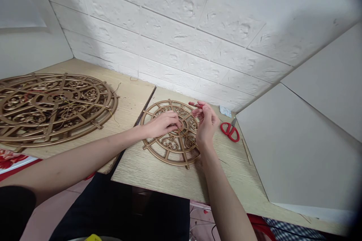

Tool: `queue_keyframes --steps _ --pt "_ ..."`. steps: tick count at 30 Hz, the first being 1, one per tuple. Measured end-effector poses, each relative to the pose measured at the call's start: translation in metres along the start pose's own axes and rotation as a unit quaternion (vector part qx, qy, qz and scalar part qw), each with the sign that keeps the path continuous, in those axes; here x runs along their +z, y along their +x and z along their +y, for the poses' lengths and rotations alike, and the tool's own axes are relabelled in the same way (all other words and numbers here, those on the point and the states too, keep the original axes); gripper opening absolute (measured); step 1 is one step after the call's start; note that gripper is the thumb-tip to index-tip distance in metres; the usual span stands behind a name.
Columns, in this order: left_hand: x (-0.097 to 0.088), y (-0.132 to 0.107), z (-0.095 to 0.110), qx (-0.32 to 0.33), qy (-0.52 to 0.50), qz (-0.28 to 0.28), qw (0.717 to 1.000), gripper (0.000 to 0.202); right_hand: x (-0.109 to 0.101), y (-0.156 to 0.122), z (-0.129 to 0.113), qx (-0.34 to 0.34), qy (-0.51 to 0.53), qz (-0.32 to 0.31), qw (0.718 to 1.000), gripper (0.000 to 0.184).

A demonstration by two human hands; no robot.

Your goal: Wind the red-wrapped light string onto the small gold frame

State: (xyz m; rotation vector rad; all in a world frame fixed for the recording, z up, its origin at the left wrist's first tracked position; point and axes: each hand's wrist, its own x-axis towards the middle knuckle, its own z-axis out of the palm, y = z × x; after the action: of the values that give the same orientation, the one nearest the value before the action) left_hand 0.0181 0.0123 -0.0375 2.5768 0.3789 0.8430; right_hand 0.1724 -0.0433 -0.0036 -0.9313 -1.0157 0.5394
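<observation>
A round gold openwork ornament point(166, 155), with scrolls inside its ring, lies flat on the table. My left hand point(162, 124) rests over its middle, fingers drawn together at the centre ring; whatever they pinch is too small to make out. Just above the ornament's right side, my right hand point(207, 120) is raised with its fingers closed on a short red pen-like tool point(195, 104). The tool's tip points left, and fingers hide its other end. Red-handled scissors point(230, 131) lie on the table to the right of that hand.
Several similar gold ornaments point(97, 124) are stacked at the left, with yellow thread across them. A small pale blue packet point(225, 111) sits by the white brick-pattern wall point(175, 56). A thin stick point(246, 151) lies near the right-hand panel point(299, 150). A dark gap point(148, 99) divides the tabletop.
</observation>
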Motion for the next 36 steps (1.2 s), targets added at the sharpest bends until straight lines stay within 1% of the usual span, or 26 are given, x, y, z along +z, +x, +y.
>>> queue_keyframes --steps 2,5,7,9,12,15,22,31,36 --pt "0.000 0.001 0.000 -0.008 -0.012 0.007 1.000 0.016 0.000 0.001 -0.001 0.001 0.014 0.004 1.000 0.023" --pt "-0.002 0.003 0.003 -0.034 -0.034 0.024 0.999 0.012 -0.001 0.004 -0.004 0.012 0.079 0.005 0.997 0.021" --pt "-0.004 0.004 0.007 -0.064 -0.054 0.035 0.996 0.011 -0.003 0.006 -0.005 0.027 0.127 0.003 0.992 0.021" --pt "-0.005 0.005 0.010 -0.100 -0.079 0.043 0.991 0.010 -0.005 0.008 -0.006 0.041 0.154 0.000 0.987 0.023" --pt "-0.004 0.005 0.013 -0.144 -0.134 0.046 0.980 0.011 -0.006 0.009 -0.007 0.049 0.148 -0.001 0.988 0.025" --pt "-0.002 0.005 0.012 -0.164 -0.181 0.049 0.968 0.012 -0.005 0.008 -0.008 0.050 0.135 0.000 0.990 0.026" --pt "-0.001 0.005 0.010 -0.168 -0.204 0.068 0.962 0.014 -0.005 0.007 -0.007 0.061 0.150 -0.013 0.987 0.025" --pt "-0.004 0.005 0.016 -0.137 -0.150 0.074 0.976 0.009 -0.004 0.008 -0.006 0.070 0.154 -0.011 0.985 0.024" --pt "-0.005 0.003 0.020 -0.139 -0.138 0.066 0.978 0.007 -0.004 0.006 -0.008 0.073 0.163 -0.017 0.984 0.023"
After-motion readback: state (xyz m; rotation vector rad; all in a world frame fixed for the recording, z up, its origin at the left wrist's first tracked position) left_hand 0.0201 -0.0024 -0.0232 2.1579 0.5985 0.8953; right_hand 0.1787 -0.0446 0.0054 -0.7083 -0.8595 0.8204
